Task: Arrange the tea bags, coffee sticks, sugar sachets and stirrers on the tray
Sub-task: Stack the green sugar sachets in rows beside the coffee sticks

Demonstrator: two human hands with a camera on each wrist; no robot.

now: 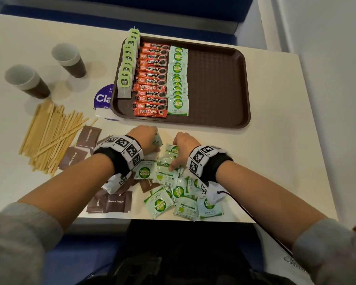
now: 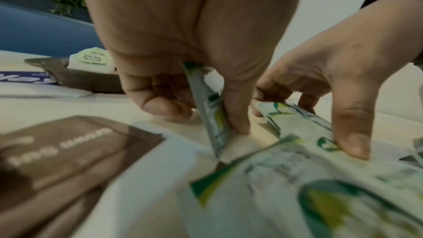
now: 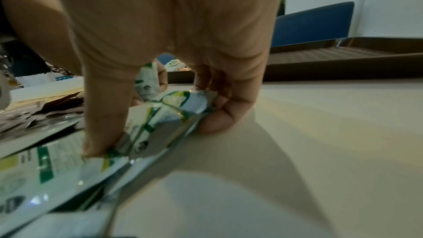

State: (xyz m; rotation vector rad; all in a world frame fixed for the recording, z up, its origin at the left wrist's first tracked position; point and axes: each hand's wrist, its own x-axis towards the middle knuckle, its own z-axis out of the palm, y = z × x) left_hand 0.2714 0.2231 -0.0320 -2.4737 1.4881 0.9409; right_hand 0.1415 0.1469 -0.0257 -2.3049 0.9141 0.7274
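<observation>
Looking down from head view: tray (image 1: 220, 120) holds tea bags (image 1: 126, 79), coffee sticks (image 1: 152, 83), green sachets (image 1: 177, 79) in rows; right half bare. Loose sachets (image 1: 169, 194) and stirrers (image 1: 47, 136) on table (image 1: 275, 140). Left hand (image 1: 144, 138), right hand (image 1: 183, 145) work the pile.

Left wrist: fingers (image 2: 235, 115) pinch one sachet (image 2: 213, 115) on edge.

Right wrist: fingers (image 3: 105, 133) curled on a bunch (image 3: 164, 115), count unclear, blurred.

Risk: foil is slick; a loose bunch may fan out or drop en route to tray, upsetting rows.
</observation>
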